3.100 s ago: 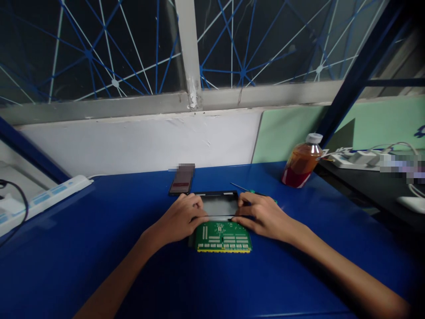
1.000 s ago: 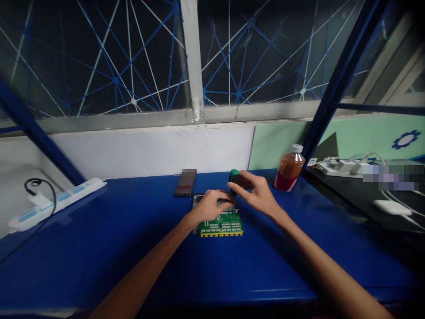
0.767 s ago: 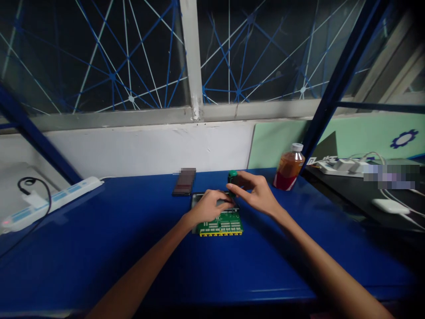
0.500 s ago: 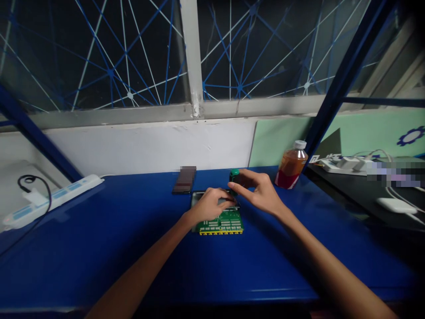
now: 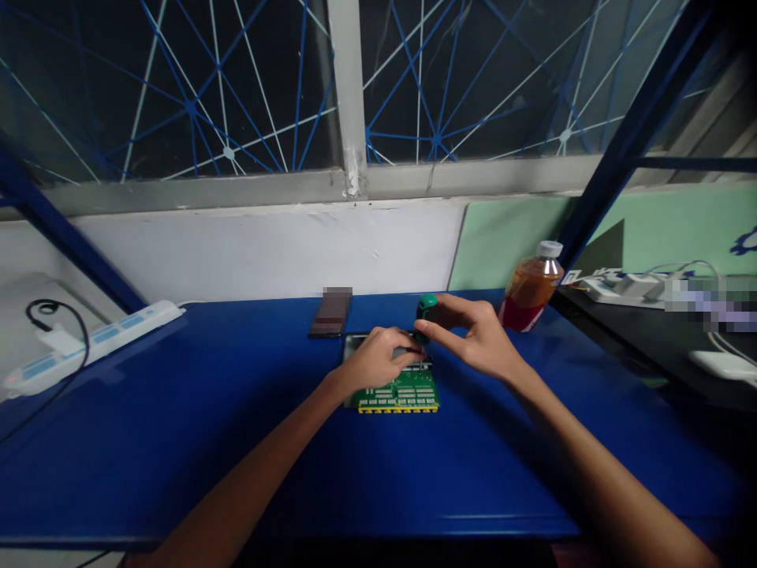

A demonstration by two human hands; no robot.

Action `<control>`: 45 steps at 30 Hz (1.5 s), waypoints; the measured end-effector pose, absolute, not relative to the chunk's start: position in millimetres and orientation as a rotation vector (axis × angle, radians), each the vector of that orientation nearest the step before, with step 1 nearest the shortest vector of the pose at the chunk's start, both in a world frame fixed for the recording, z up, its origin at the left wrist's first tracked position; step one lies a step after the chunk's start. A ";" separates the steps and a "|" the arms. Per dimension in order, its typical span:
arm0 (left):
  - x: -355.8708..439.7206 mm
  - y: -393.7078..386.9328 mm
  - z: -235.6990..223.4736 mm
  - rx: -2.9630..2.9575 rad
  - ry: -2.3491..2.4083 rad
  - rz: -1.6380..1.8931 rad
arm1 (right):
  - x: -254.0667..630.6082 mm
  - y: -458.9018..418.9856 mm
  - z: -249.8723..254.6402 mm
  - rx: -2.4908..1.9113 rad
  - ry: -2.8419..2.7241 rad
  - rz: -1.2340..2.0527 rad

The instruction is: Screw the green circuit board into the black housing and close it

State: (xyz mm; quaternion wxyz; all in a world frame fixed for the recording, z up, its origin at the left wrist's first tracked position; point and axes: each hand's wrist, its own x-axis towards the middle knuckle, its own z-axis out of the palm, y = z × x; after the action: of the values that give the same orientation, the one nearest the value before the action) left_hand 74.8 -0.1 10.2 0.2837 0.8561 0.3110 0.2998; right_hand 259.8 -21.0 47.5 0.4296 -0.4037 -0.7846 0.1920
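Note:
A screwdriver (image 5: 425, 308) with a green-topped dark handle stands nearly upright, its thin shaft pointing down at the assembly's right side. My right hand (image 5: 476, 339) is closed round the handle, thumb towards me. Under it lies a green circuit board (image 5: 408, 393) with rows of white parts and a yellow strip along its near edge. A dark-framed display panel (image 5: 353, 345) sits at the board's far side, largely covered by my left hand (image 5: 378, 357). The left thumb and fingers come together close to the screwdriver's shaft; what they pinch, if anything, is hidden.
A phone (image 5: 331, 313) lies behind the board on the blue table (image 5: 284, 473). A bottle (image 5: 532, 288) of orange-brown drink stands beyond my right hand. A white power strip (image 5: 100, 347) with a black cable is at left; chargers and cables (image 5: 644, 288) lie at right.
Earlier both hands held the display panel at its sides while the screwdriver lay on the table. Now my right hand has the screwdriver upright; over the last second the hands hardly move.

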 end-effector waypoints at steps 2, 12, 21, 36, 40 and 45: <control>74.7 -0.5 9.8 2.290 0.835 0.808 | 261.4 -20.1 47.4 -1.020 -1.972 0.475; 78.4 -1.7 2.7 2.289 0.813 0.841 | 263.6 -18.1 51.1 -1.012 -2.017 0.469; 77.7 -0.4 1.3 2.318 0.879 0.838 | 261.2 -13.5 45.6 -1.101 -1.930 0.514; 81.3 1.0 -2.3 2.350 0.967 0.865 | 255.9 -15.1 41.1 -1.050 -1.919 0.641; 82.7 0.2 -3.4 2.361 0.995 0.868 | 258.0 -13.4 39.4 -1.065 -1.903 0.610; 81.5 -2.5 -2.7 2.359 0.936 0.866 | 261.3 -13.3 41.0 -1.069 -1.925 0.627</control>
State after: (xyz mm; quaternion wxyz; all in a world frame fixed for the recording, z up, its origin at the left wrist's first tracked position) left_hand 81.5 -2.5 -2.7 0.2282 0.8565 0.3397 0.3145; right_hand 261.3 -13.3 41.0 0.4134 -0.4251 -0.7656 0.2495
